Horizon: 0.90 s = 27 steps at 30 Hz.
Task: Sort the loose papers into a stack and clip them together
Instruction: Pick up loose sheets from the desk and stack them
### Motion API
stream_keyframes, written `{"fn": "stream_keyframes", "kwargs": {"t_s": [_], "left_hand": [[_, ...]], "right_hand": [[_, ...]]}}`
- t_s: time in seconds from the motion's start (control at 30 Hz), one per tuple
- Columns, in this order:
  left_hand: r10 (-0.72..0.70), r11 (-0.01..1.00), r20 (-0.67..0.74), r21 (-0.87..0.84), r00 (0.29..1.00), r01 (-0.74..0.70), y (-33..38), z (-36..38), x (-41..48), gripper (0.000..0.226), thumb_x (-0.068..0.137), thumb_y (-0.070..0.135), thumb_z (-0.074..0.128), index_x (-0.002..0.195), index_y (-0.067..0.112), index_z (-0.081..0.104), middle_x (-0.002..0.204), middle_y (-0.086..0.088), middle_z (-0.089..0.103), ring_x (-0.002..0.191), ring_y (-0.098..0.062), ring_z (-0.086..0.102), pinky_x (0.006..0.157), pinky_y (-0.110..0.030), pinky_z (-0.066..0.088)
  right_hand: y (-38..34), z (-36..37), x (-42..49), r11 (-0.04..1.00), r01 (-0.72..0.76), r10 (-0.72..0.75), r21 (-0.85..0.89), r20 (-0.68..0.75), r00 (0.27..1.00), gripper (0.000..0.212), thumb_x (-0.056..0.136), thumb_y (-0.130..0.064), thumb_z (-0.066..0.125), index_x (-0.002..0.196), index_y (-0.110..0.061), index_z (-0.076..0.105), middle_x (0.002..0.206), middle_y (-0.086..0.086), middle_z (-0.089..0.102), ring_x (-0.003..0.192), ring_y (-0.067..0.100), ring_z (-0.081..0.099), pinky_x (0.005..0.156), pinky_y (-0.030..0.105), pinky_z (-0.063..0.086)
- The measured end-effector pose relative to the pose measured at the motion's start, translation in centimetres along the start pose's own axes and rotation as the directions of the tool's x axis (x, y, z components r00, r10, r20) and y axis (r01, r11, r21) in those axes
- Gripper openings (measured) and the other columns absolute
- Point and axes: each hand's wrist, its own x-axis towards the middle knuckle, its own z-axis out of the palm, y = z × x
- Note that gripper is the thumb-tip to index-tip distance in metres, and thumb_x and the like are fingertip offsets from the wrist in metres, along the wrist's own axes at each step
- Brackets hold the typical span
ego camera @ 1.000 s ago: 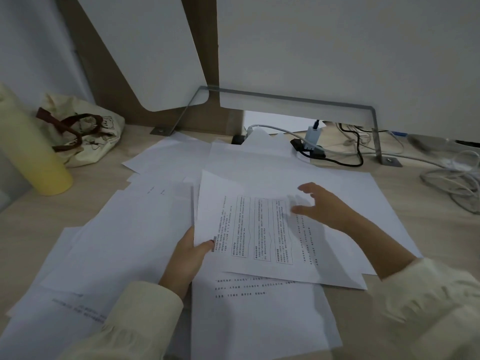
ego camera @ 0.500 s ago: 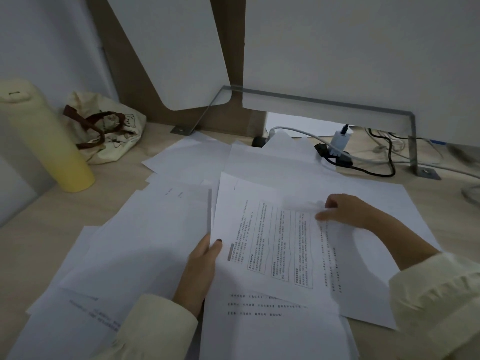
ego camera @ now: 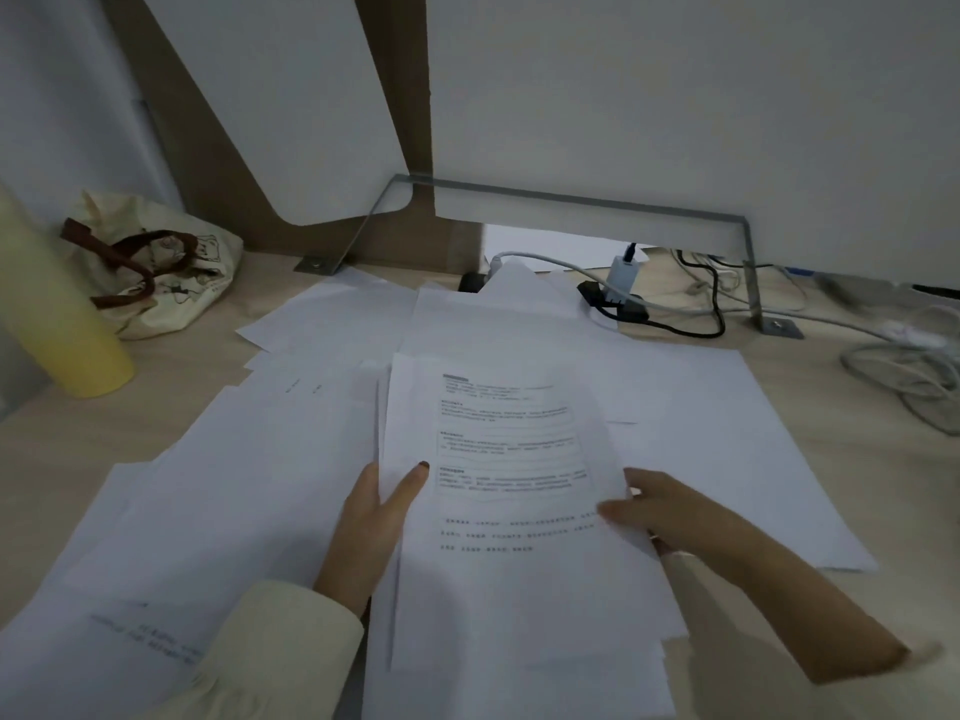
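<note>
A printed sheet (ego camera: 511, 459) is held at the near middle of the surface (ego camera: 852, 407), on top of a few sheets already gathered beneath it, so that a stack is begun where both hands can reach it. The sheet is pinched at its left edge by the left hand (ego camera: 369, 522), thumb laid on the printed face and the other fingers hidden beneath, apparently to lift and steady that side. The right edge is gripped by the right hand (ego camera: 660, 517), thumb across the paper and fingers curled behind, which seems meant to square the sheet with those below. The sheets under it are not yet flush: offset edges show at the left and along the near end. Loose papers (ego camera: 218, 511) are still spread widely, overlapping, to the left, with more (ego camera: 343, 324) fanned toward the far side and a large blank sheet (ego camera: 727, 433) lying to the right, partly under the held pile. No clip can be made out anywhere, so the fastening step is judged to be some way off. A pale yellow bottle (ego camera: 57, 314) and a cloth bag (ego camera: 166, 272) are stood at the far left, clear of the work, while cables (ego camera: 675, 314) are trailed along the far right edge, close to the farthest sheets, where a corner might be snagged during collection
</note>
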Motion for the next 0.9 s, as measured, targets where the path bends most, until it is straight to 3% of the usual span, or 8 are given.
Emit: {"fn": "stream_keyframes", "kwargs": {"t_s": [0.13, 0.23, 0.3, 0.43, 0.53, 0.7, 0.8, 0.9], "left_hand": [[0.008, 0.998, 0.024, 0.064, 1.0, -0.01, -0.4, -0.3, 0.4, 0.038, 0.09, 0.012, 0.057, 0.127, 0.008, 0.049, 0.115, -0.007, 0.059, 0.098, -0.021, 0.057, 0.082, -0.029, 0.043], [0.039, 0.993, 0.013, 0.107, 0.999, -0.04, -0.7, -0.3, 0.4, 0.036, 0.091, 0.007, 0.053, 0.127, 0.007, 0.048, 0.112, -0.006, 0.057, 0.099, -0.021, 0.054, 0.084, -0.029, 0.04], [0.048, 0.992, 0.011, 0.119, 0.999, -0.049, -0.9, -0.3, 0.4, 0.036, 0.091, 0.007, 0.052, 0.127, 0.007, 0.047, 0.111, -0.006, 0.056, 0.099, -0.021, 0.053, 0.085, -0.031, 0.039], [0.063, 0.988, 0.006, 0.142, 0.998, -0.063, -1.1, -0.3, 0.7, 0.036, 0.092, 0.006, 0.05, 0.128, 0.006, 0.047, 0.113, -0.007, 0.056, 0.099, -0.022, 0.053, 0.083, -0.031, 0.04], [0.068, 0.987, -0.004, 0.146, 0.998, -0.066, -1.1, -0.2, 0.6, 0.035, 0.091, 0.005, 0.05, 0.127, 0.005, 0.047, 0.111, -0.007, 0.056, 0.098, -0.022, 0.052, 0.074, -0.028, 0.041], [0.061, 0.987, -0.008, 0.149, 0.998, -0.059, -1.2, -0.1, 0.4, 0.036, 0.092, 0.008, 0.05, 0.128, 0.006, 0.046, 0.113, -0.008, 0.055, 0.1, -0.024, 0.052, 0.086, -0.034, 0.039], [0.054, 0.988, -0.001, 0.146, 0.999, -0.053, -1.1, -0.2, 0.3, 0.036, 0.092, 0.009, 0.05, 0.128, 0.007, 0.046, 0.114, -0.008, 0.056, 0.102, -0.025, 0.053, 0.088, -0.035, 0.041], [0.055, 0.986, 0.01, 0.156, 0.998, -0.056, -1.1, -0.2, 0.4, 0.035, 0.092, 0.01, 0.05, 0.127, 0.009, 0.046, 0.114, -0.008, 0.057, 0.1, -0.025, 0.054, 0.087, -0.035, 0.041]], "right_hand": [[0.9, 2.0, -0.1, 0.992, 0.071, -0.065, -0.1, 0.064, 0.996, 0.015, 0.092, -0.02, 0.052, 0.101, -0.015, 0.063, 0.098, 0.001, 0.07, 0.086, 0.02, 0.069, 0.077, 0.033, 0.058], [1.4, 0.6, -0.3, 0.967, 0.141, -0.192, -0.214, -0.242, 0.951, 0.014, 0.091, -0.026, 0.055, 0.086, -0.014, 0.059, 0.095, 0.004, 0.064, 0.078, 0.018, 0.063, 0.074, 0.034, 0.054], [2.1, -1.0, -0.7, 0.86, 0.083, -0.303, -0.503, -0.373, 0.877, 0.028, 0.086, -0.035, 0.06, 0.11, -0.019, 0.058, 0.123, 0.004, 0.053, 0.103, 0.019, 0.058, 0.086, 0.033, 0.049], [4.5, -1.8, -1.7, 0.717, -0.074, -0.185, -0.694, -0.292, 0.938, 0.078, 0.079, -0.06, 0.055, 0.141, -0.021, 0.026, 0.153, 0.002, 0.02, 0.139, 0.023, 0.026, 0.107, 0.035, 0.034], [5.2, -1.5, -1.9, 0.671, -0.064, -0.297, -0.739, -0.346, 0.89, 0.064, 0.086, -0.05, 0.049, 0.139, -0.021, 0.027, 0.145, 0.0, 0.034, 0.132, 0.019, 0.037, 0.098, 0.031, 0.042], [5.6, -2.2, -1.0, 0.567, -0.126, -0.378, -0.814, -0.393, 0.838, 0.052, 0.088, -0.012, 0.047, 0.136, -0.021, 0.03, 0.132, 0.0, 0.05, 0.114, 0.02, 0.054, 0.079, 0.026, 0.046], [4.7, -3.8, -2.0, 0.641, -0.172, -0.358, -0.748, -0.49, 0.795, 0.031, 0.091, -0.013, 0.045, 0.122, -0.018, 0.049, 0.116, 0.005, 0.064, 0.099, 0.025, 0.062, 0.07, 0.027, 0.041], [2.5, -5.5, -5.0, 0.788, 0.035, -0.445, -0.615, -0.528, 0.723, 0.022, 0.094, -0.021, 0.048, 0.108, -0.013, 0.063, 0.096, 0.011, 0.069, 0.088, 0.028, 0.063, 0.067, 0.027, 0.04]]}}
